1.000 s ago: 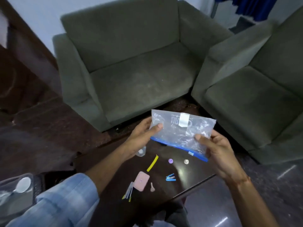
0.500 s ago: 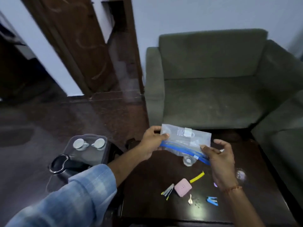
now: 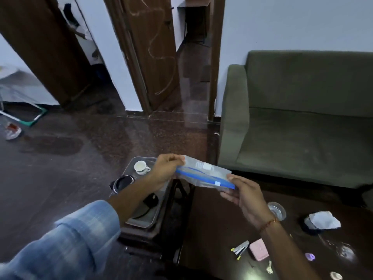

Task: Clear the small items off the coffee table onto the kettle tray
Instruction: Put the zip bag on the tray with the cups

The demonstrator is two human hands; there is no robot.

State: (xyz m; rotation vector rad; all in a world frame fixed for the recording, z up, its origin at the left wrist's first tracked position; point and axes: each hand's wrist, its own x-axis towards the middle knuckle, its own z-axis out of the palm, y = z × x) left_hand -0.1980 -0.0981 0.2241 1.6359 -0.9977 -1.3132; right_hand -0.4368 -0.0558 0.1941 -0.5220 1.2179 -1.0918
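The kettle tray (image 3: 141, 222) sits on a low stand just beside the left edge of the worktop (image 3: 214, 229). It carries a white cup (image 3: 141, 167) at its far end, a dark kettle (image 3: 123, 182) at its left rim and a black cord (image 3: 150, 201); none of the small items lies on it yet.

The left hand (image 3: 166, 170) is over the tray's far right corner, fingers curled round one end of a clear zip bag (image 3: 203, 174) with a blue seal. The right hand (image 3: 245, 194) pinches the bag's other end above the worktop's far left corner. The bag hangs between the tray and the worktop, resting on neither.

Still on the worktop:
- a small glass (image 3: 277, 211), near the right wrist
- a stapler-like item (image 3: 241, 247) and a pink case (image 3: 259, 252), towards the near edge
- a small pale item (image 3: 269, 269), possibly a key
- a round item (image 3: 336, 275) at the near edge
- a purple piece (image 3: 309, 256)
- a crumpled white wrapper on a dark object (image 3: 322, 220), towards the right

Judgement: the task is at an early stage; the bag is the first transfer in progress, and every other item remains to be moved
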